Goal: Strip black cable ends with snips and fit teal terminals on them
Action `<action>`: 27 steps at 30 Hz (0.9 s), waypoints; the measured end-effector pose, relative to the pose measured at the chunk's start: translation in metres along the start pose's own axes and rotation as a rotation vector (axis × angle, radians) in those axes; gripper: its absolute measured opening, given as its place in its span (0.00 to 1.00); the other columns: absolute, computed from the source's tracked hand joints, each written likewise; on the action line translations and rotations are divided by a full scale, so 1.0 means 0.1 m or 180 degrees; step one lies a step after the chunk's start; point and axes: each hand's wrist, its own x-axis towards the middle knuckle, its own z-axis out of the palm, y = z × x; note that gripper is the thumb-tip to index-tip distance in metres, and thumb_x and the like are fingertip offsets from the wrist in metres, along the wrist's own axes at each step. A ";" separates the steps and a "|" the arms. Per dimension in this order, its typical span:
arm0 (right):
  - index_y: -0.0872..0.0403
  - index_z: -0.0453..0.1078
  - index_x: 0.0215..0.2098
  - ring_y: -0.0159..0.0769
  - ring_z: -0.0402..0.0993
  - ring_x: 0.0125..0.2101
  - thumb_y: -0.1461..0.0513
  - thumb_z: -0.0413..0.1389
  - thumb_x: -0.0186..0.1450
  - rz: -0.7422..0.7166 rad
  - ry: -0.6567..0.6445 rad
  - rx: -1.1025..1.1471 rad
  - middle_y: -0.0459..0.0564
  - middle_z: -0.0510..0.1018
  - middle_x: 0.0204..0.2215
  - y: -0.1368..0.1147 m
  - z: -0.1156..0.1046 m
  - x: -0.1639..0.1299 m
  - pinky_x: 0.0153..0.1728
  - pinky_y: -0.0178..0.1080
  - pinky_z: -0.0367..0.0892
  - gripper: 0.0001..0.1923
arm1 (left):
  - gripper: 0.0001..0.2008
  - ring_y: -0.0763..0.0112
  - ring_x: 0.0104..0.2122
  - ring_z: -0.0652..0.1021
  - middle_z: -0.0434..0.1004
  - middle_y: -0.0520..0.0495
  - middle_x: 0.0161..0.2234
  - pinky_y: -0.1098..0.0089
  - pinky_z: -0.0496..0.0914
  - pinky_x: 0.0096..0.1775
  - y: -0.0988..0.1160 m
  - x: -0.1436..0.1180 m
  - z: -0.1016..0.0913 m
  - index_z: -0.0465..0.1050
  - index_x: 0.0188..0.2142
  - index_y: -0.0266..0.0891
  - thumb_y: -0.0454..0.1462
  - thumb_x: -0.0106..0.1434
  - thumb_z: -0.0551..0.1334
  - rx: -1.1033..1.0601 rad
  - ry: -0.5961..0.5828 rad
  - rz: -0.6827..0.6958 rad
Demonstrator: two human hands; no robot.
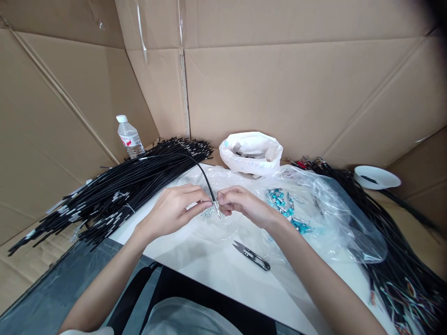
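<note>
A black cable (206, 179) arcs down from the left to my hands, and a shiny metal connector (218, 212) is at its end. My left hand (181, 204) pinches thumb and forefinger at the cable's end from the left. From the right, my right hand (240, 202) has its fingers curled against the same end; the fingers partly hide what they grip. Below the hands, black thread snips (252, 256) lie on the white table top (195, 258). Several blue and silver small parts (284, 204) lie on clear plastic to the right of my right hand.
A large bundle of black cables (139, 174) fills the left, beside a plastic bottle (130, 137). A white bag (251, 163) stands at the back. Clear plastic sheeting (349, 223), more black cables (394, 237) with bare coloured wires and a white bowl (387, 179) occupy the right. Cardboard walls (279, 88) enclose the table.
</note>
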 end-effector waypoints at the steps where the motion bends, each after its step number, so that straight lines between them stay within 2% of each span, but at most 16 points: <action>1: 0.52 0.63 0.19 0.32 0.56 0.24 0.58 0.56 0.56 -0.0009 0.0038 -0.0018 0.41 0.62 0.18 0.00 -0.01 0.00 0.32 0.39 0.57 0.11 | 0.11 0.69 0.36 0.77 0.79 0.49 0.36 0.70 0.65 0.39 0.00 0.00 0.02 0.74 0.39 0.40 0.40 0.75 0.57 -0.0026 0.0009 -0.0044; 5: 0.53 0.64 0.19 0.32 0.58 0.26 0.59 0.56 0.56 -0.0144 0.0198 -0.0233 0.42 0.64 0.19 -0.03 -0.03 -0.01 0.33 0.39 0.57 0.11 | 0.09 0.72 0.34 0.75 0.77 0.51 0.35 0.71 0.64 0.37 0.00 -0.01 0.05 0.73 0.40 0.40 0.40 0.75 0.57 -0.0069 0.0049 -0.0102; 10: 0.53 0.65 0.21 0.32 0.58 0.27 0.59 0.57 0.58 -0.0264 0.0364 -0.0576 0.42 0.65 0.21 -0.08 -0.03 -0.03 0.33 0.38 0.54 0.10 | 0.11 0.71 0.33 0.76 0.77 0.50 0.35 0.72 0.64 0.36 0.01 -0.01 0.00 0.73 0.39 0.39 0.40 0.76 0.56 0.0152 -0.0015 0.0071; 14: 0.53 0.67 0.25 0.32 0.60 0.28 0.57 0.58 0.61 -0.0288 0.0507 -0.0707 0.42 0.66 0.23 -0.09 0.00 -0.05 0.34 0.38 0.55 0.10 | 0.10 0.71 0.34 0.77 0.78 0.50 0.34 0.72 0.65 0.36 0.00 -0.04 -0.03 0.74 0.37 0.39 0.40 0.75 0.58 0.0282 0.0127 0.0066; 18: 0.54 0.72 0.31 0.34 0.65 0.34 0.52 0.60 0.64 -0.0230 0.0248 -0.0735 0.44 0.71 0.29 -0.07 0.05 -0.06 0.38 0.39 0.59 0.14 | 0.09 0.71 0.33 0.77 0.79 0.51 0.34 0.73 0.65 0.35 -0.01 -0.08 0.00 0.74 0.36 0.40 0.40 0.73 0.60 0.0330 0.0284 0.0089; 21: 0.54 0.72 0.30 0.34 0.65 0.33 0.50 0.63 0.62 -0.0155 0.0025 -0.0659 0.44 0.71 0.28 -0.08 0.06 -0.07 0.38 0.39 0.58 0.16 | 0.09 0.72 0.33 0.78 0.79 0.52 0.32 0.73 0.65 0.35 0.00 -0.09 0.01 0.75 0.36 0.40 0.39 0.73 0.60 0.0409 0.0330 0.0158; 27: 0.54 0.73 0.27 0.33 0.62 0.30 0.56 0.61 0.61 -0.0093 0.0009 -0.0748 0.43 0.70 0.25 -0.17 -0.01 -0.10 0.37 0.39 0.57 0.10 | 0.09 0.72 0.33 0.78 0.80 0.52 0.33 0.72 0.65 0.36 0.03 -0.07 0.00 0.76 0.37 0.40 0.39 0.73 0.60 0.0325 0.0258 0.0153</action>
